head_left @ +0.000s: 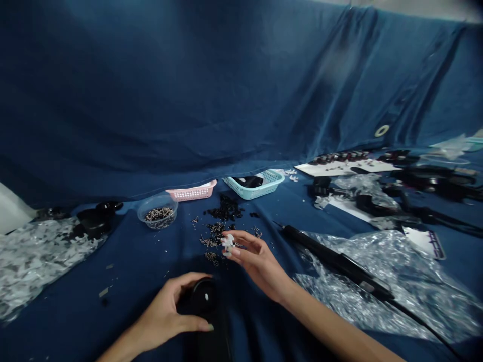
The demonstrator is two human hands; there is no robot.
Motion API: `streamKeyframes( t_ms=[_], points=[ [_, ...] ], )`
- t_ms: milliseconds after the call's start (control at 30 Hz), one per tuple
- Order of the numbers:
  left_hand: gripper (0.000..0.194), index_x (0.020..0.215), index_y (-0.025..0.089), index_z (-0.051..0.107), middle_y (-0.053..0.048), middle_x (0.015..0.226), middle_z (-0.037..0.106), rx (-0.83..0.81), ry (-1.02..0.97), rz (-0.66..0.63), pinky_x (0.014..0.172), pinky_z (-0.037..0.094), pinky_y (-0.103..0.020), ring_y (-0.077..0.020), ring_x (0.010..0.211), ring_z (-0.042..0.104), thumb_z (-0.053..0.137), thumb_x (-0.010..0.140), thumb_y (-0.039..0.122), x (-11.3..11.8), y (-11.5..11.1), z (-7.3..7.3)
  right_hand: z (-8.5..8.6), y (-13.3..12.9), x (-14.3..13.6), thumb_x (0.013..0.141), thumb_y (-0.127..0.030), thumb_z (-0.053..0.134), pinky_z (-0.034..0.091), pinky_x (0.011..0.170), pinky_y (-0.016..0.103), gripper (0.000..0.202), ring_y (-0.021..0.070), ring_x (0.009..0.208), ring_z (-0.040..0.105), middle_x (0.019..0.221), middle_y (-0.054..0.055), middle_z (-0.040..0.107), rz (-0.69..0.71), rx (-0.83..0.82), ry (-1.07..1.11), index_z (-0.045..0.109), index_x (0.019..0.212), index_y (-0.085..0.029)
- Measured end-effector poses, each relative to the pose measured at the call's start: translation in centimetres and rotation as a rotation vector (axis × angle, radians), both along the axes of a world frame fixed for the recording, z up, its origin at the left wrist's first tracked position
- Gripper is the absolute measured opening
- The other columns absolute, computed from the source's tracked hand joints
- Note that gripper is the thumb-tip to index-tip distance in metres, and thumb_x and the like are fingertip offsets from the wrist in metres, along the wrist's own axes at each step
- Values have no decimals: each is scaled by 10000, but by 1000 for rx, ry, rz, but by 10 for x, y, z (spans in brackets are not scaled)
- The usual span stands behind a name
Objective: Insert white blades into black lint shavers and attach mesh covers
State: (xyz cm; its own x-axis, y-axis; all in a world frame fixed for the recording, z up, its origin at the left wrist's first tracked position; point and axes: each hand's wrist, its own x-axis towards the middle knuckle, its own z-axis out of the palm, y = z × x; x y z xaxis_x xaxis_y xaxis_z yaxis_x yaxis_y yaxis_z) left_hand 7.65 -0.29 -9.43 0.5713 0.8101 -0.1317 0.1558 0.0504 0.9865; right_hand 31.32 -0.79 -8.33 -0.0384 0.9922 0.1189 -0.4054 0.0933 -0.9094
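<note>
My left hand is wrapped round the head of a black plastic housing, thumb on the near side and fingers on the far side. A round opening with a small white piece inside shows at its top; its lower body fades into shadow at the frame's bottom edge. My right hand pinches a small white plastic part between thumb and fingertips, held above the cloth beyond the housing. Behind that hand lie scattered small screws and a heap of small black parts.
A clear tub of screws, a pink basket and a blue basket stand further back. To the right, a black electric screwdriver with a cord lies on plastic wrap. A bag of white parts lies left.
</note>
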Motion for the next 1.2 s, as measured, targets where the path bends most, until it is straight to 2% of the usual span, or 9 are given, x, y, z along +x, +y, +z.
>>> streamKeyframes(
  t_ms=[133,233,300,400,500,667,833,1033,1200],
  points=[
    [656,1103,267,789,-64,1093,733,-23,-113,105,995,481,-412,-322,1085,652,968,495,432,-2,-4,1,-2,0,1,717,-333,904,606,824,287,440,142,848,730,1023,34,732,68,-37,49,772,1132,-269],
    [598,1132,286,764,-67,1056,761,-228,-378,205,1017,497,-447,-326,1079,697,934,586,458,-5,-7,3,-3,-1,0,730,-318,897,610,821,262,416,122,834,733,1032,21,724,110,-33,68,775,1125,-279],
    [571,1159,299,742,-75,976,785,-369,-480,242,926,554,-406,-289,977,742,919,635,440,-8,-9,4,-3,-2,-2,723,-294,902,617,821,262,401,124,842,733,1058,28,722,139,-17,68,783,1105,-263],
    [580,1162,273,743,-73,894,792,-498,-486,309,762,566,-273,-198,799,741,922,637,445,-8,-10,5,-4,-4,-5,690,-252,919,627,810,264,453,129,826,745,1083,32,733,193,8,47,780,1121,-256],
    [530,1097,230,773,-58,968,789,-563,-509,384,792,564,-251,-166,794,720,912,646,472,-5,-12,5,-8,-4,-6,679,-222,922,635,819,274,493,125,804,752,1035,26,760,241,31,5,772,1146,-264],
    [497,1023,161,781,-60,828,777,-755,-520,409,717,555,-230,-142,710,692,782,769,588,3,-16,4,-14,-5,-7,676,-223,922,648,799,282,484,139,819,755,1042,39,748,269,95,-103,779,1137,-264],
    [502,1037,220,753,-18,860,780,-669,-416,453,666,520,-226,-144,712,681,771,750,632,7,-22,6,-13,-8,-10,674,-195,919,641,771,247,501,108,788,715,1077,36,682,219,187,-241,774,1149,-267],
    [429,1098,228,722,-1,1018,777,-528,-406,422,830,495,-240,-135,806,659,655,874,588,13,-27,8,-8,-12,-12,699,-220,911,616,769,279,474,123,802,693,1042,41,677,192,286,-394,773,1150,-271],
    [401,1057,227,729,-12,1081,770,-437,-387,415,1015,445,-275,-198,1078,650,622,899,579,15,-28,6,-6,-14,-13,714,-277,907,601,734,286,460,132,767,680,1022,51,690,163,355,-495,778,1155,-264]
  ],
)
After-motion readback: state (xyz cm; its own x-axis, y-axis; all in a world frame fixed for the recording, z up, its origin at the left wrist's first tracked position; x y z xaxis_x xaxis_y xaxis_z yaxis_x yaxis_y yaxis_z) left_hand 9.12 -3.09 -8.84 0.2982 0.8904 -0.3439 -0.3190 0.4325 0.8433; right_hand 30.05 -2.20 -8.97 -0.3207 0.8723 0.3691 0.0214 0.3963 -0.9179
